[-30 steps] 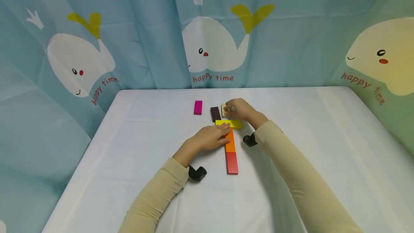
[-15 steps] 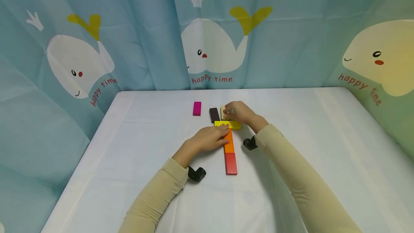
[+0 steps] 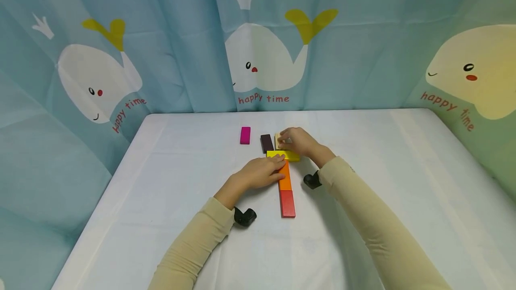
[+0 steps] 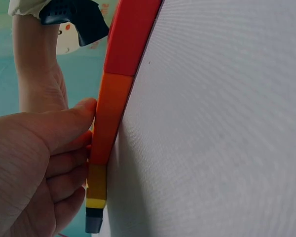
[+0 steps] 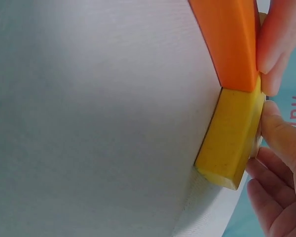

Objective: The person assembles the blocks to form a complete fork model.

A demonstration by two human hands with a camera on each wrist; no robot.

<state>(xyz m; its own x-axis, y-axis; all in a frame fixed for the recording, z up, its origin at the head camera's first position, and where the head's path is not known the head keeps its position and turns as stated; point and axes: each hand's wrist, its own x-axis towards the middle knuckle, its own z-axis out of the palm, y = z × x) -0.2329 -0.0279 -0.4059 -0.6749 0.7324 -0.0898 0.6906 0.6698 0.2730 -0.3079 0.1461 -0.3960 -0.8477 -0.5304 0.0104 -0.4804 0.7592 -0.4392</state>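
My left hand [image 3: 260,172] rests with extended fingers on the orange block [image 3: 285,181] and the near edge of the yellow block [image 3: 294,156]. Orange runs lengthwise from a red block [image 3: 288,204]; yellow lies crosswise at its far end. Just beyond the yellow block, my right hand [image 3: 300,141] pinches a cream block [image 3: 277,141], mostly hidden by the fingers. To its left, a dark brown block [image 3: 267,143] stands end-on to the yellow one. In the right wrist view, the thumb [image 5: 278,126] is right behind the yellow block [image 5: 227,138].
A magenta block [image 3: 245,135] lies apart, toward the back left. All blocks lie on a white-covered table [image 3: 181,160]. A blue curtain [image 3: 181,48] with whale prints hangs behind the table. Black wrist devices [image 3: 245,216] sit low under both forearms.
My right hand has drawn the cream block slightly nearer to the yellow block. My left hand stays in place on the blocks. The head view has shifted a little.
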